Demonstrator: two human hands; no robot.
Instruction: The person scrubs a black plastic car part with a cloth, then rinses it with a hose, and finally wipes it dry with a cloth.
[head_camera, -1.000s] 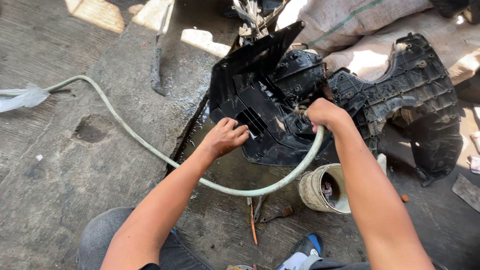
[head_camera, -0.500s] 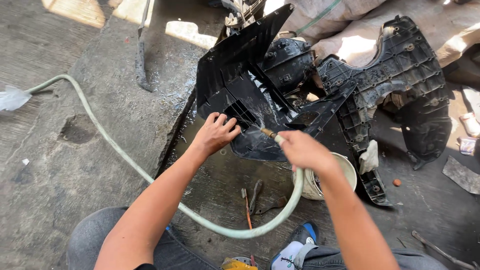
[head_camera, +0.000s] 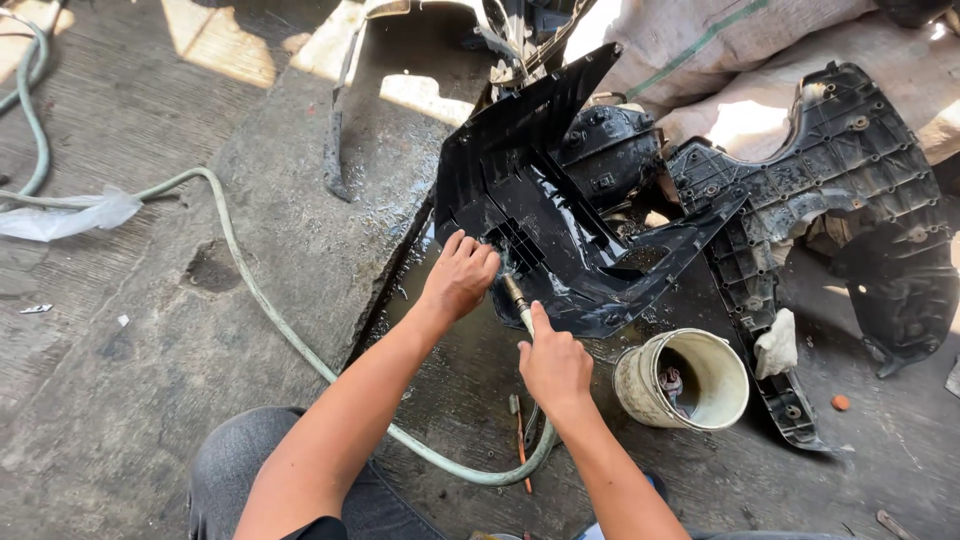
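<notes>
Black plastic panel (head_camera: 560, 230) stands tilted on wet concrete floor (head_camera: 300, 250), w/ its ribbed inner side facing up, glossy w/ water. Left hand (head_camera: 458, 280) lies flat on panel's lower left edge by a small grille, fingers spread, pressing on it, not wrapped round anything. Right hand (head_camera: 555, 365) is just below, its grip clamped on end of pale green hose (head_camera: 270, 310); hose nozzle (head_camera: 515, 293) pokes out above the fist, pointing at panel near the left fingertips. Hose loops under right forearm, then runs off left across floor. Cream bucket (head_camera: 690, 380) sits just right of right hand, some small bits inside. Second black panel (head_camera: 830, 200) leans behind, right side, w/ white rag (head_camera: 775, 345) on its lower edge. Clear plastic scrap (head_camera: 65, 215) lies far left by the hose.
</notes>
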